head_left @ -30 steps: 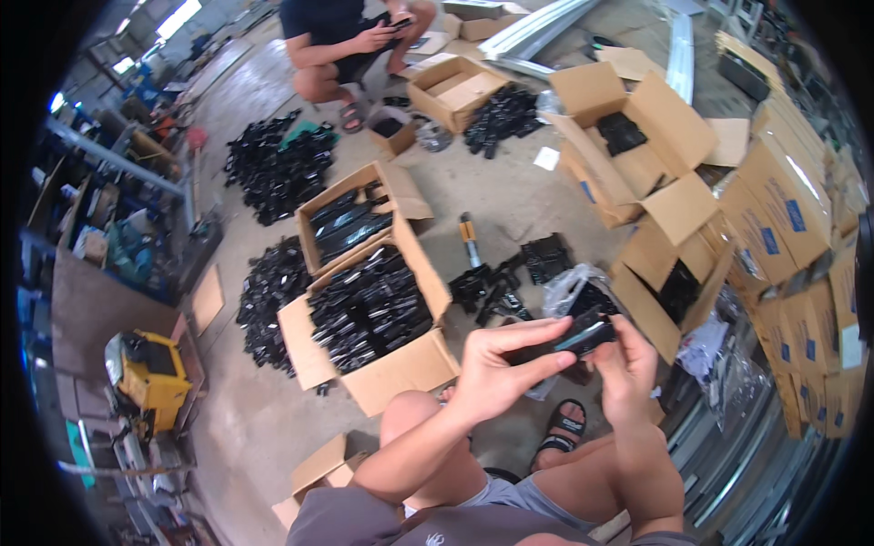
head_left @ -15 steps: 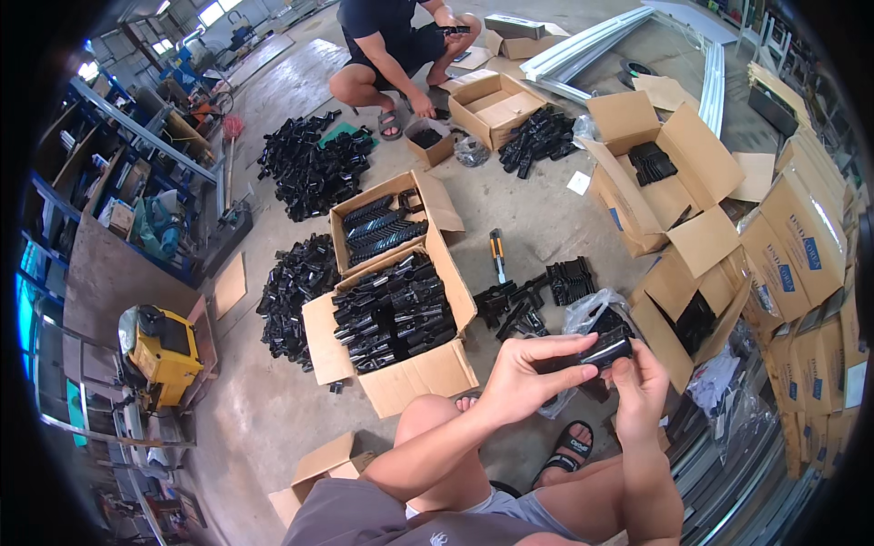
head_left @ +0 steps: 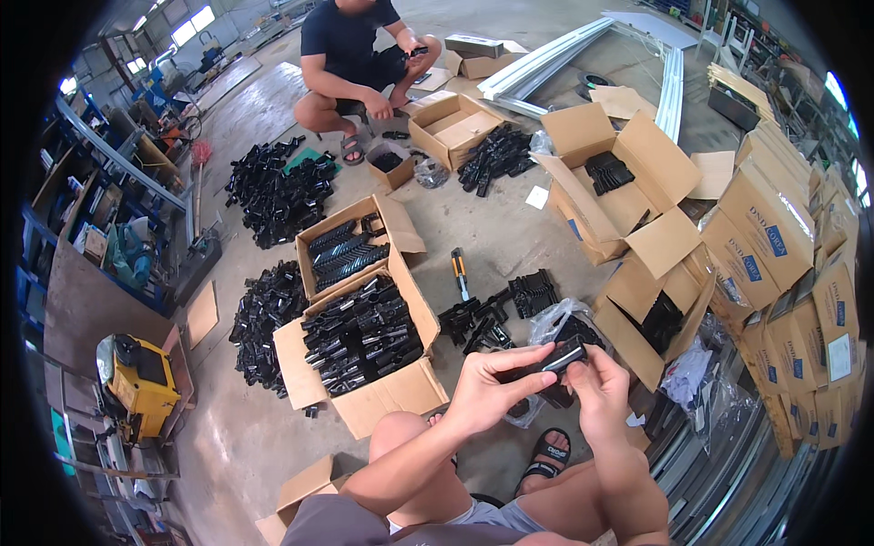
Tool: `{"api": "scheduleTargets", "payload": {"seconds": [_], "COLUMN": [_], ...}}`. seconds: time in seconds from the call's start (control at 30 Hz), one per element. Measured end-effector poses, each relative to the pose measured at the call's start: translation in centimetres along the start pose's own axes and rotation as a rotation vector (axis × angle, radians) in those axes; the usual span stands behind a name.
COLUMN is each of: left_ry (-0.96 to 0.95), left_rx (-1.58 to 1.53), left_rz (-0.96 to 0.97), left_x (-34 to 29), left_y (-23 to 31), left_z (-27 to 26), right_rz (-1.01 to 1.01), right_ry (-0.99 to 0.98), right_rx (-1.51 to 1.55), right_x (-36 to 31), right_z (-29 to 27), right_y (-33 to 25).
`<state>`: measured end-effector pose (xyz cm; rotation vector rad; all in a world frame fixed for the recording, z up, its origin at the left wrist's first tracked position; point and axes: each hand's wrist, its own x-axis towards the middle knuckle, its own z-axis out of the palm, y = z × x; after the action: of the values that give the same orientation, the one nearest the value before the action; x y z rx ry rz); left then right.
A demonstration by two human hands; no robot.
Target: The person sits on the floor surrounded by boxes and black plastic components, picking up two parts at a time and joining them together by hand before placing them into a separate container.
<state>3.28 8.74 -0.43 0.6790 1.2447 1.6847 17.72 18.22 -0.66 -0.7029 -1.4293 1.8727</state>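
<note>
Small black part point(head_left: 566, 353) held in air, right of open cardboard box point(head_left: 391, 402). Part pinched between thumb and fingers of left hand point(head_left: 487, 391); other end pinched by right hand point(head_left: 601, 387). Part's finer shape hard to tell, partly covered by fingers. Box filled with black pieces point(head_left: 369, 332). Black pile point(head_left: 270, 323) heaped left of box; orange-handled tool point(head_left: 459, 267) laid right. Crouched person point(head_left: 350, 55) seen beyond box.

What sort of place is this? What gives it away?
Looks like a workshop or small factory floor, though I can't be certain. Evidence: heaps of black parts on a bare concrete floor, an open cardboard box filled with them, and long grey bars at lower right.
</note>
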Motion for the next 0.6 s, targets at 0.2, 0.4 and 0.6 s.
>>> {"api": "scheduleTargets", "payload": {"seconds": [0.2, 0.4, 0.6], "left_ry": [-0.022, -0.096, -0.059], "left_rx": [-0.02, -0.004, -0.054], "left_rz": [-0.045, -0.091, -0.102], "left_x": [-0.3, -0.2, -0.5], "left_y": [-0.8, -0.3, -1.6], "left_z": [0.0, -0.4, 0.3], "right_rz": [0.018, 0.006, 0.061], "right_ry": [0.03, 0.04, 0.073], "right_rx": [-0.009, -0.046, -0.007], "right_x": [-0.5, 0.0, -0.3], "right_z": [0.2, 0.1, 0.2], "right_y": [-0.2, -0.3, -0.6]}}
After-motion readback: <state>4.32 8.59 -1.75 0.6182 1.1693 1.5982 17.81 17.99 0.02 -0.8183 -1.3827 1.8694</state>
